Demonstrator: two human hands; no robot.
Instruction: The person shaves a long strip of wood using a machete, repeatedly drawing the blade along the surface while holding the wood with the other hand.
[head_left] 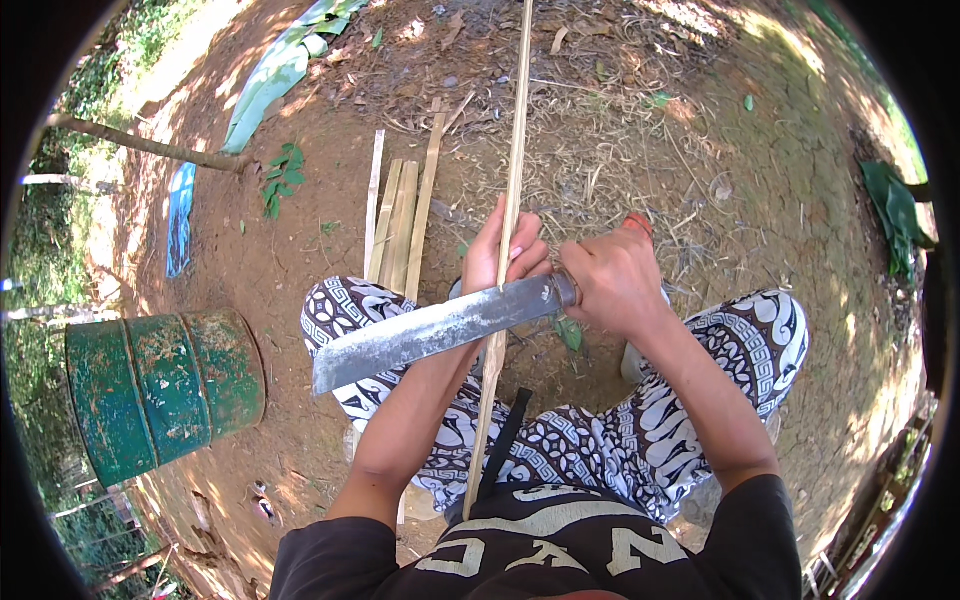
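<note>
A long, thin bamboo strip (pixel 516 150) runs from the far ground up to my waist. My left hand (pixel 503 248) is closed around it at about its middle. In my right fist (pixel 612 275) is the handle of a machete (pixel 430 335), whose orange-red end shows beyond my fingers. The broad grey blade points left and lies across the strip, just on my side of the left hand. Whether its edge bites into the strip I cannot tell. Several split bamboo slats (pixel 402 215) lie on the ground beyond my left knee.
A rusty green metal drum (pixel 165 390) lies at the left. Pale shavings (pixel 600 160) litter the dirt ahead. A thin branch (pixel 150 142), a blue plastic piece (pixel 180 220) and a long green leaf (pixel 270 85) are at the far left. Patterned trousers (pixel 740 350) cover my bent legs.
</note>
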